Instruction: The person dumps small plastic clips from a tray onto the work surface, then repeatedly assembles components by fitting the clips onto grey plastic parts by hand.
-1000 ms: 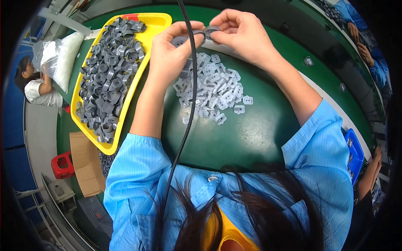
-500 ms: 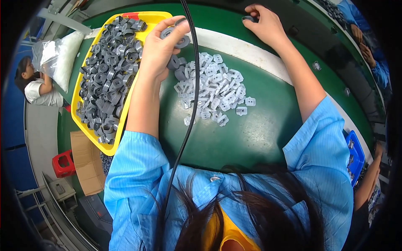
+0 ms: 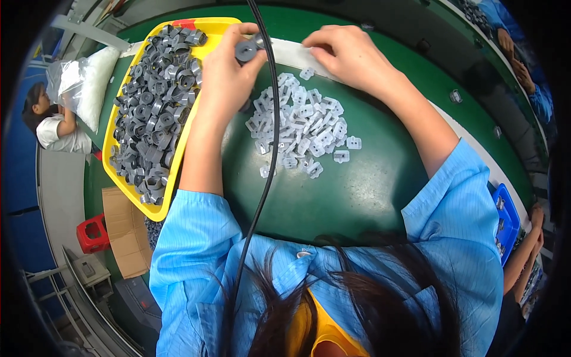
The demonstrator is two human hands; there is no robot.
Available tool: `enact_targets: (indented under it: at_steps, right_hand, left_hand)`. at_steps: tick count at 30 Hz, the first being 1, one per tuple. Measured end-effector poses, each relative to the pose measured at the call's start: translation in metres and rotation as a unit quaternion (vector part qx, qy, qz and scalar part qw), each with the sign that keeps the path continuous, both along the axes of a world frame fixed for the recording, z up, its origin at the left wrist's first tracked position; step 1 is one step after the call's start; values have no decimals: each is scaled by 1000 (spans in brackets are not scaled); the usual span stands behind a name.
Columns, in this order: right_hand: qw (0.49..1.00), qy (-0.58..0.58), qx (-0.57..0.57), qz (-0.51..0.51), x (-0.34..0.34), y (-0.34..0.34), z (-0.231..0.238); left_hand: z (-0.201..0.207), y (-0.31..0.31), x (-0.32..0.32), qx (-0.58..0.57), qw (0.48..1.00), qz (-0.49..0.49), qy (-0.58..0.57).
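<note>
My left hand (image 3: 229, 74) is closed on a grey plastic ring (image 3: 245, 52), beside the yellow tray's inner rim; the black cable (image 3: 275, 113) partly crosses in front of what it holds. Heaped in the tray (image 3: 179, 178) are many similar grey ring parts (image 3: 148, 113). My right hand (image 3: 354, 56) hovers over the white strip, thumb and forefinger bent and a little apart, with nothing visible between them. Below the hands, a pile of small translucent white clips (image 3: 303, 119) lies on the green table (image 3: 357, 196).
A green belt (image 3: 416, 65) runs beyond the white strip (image 3: 291, 53), carrying a few small parts (image 3: 455, 96). Right of me sits a blue tray (image 3: 507, 223), near other people's hands (image 3: 523, 77). At left are a bag of white pieces (image 3: 92, 89), a cardboard box (image 3: 126, 232) and a red stool (image 3: 93, 233).
My right hand has come back left and nearer from over the belt; the grey part it held is no longer in its fingers. My left hand has turned the ring it holds.
</note>
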State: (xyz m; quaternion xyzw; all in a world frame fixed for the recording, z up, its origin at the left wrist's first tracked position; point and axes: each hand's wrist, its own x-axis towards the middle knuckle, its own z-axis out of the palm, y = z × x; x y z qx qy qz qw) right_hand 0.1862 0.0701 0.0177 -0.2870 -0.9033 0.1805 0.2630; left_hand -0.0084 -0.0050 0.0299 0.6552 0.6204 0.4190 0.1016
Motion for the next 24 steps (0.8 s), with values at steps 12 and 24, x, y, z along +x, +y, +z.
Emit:
enact_targets:
  at_steps: [12, 24]
  right_hand:
    - [896, 225, -381, -33, -2, 1, 17]
    - [946, 210, -247, 10, -9, -4, 14]
  left_hand:
    - [-10, -3, 21, 25, 988, -24, -150]
    - [-15, -3, 32, 79, 995, -54, -23]
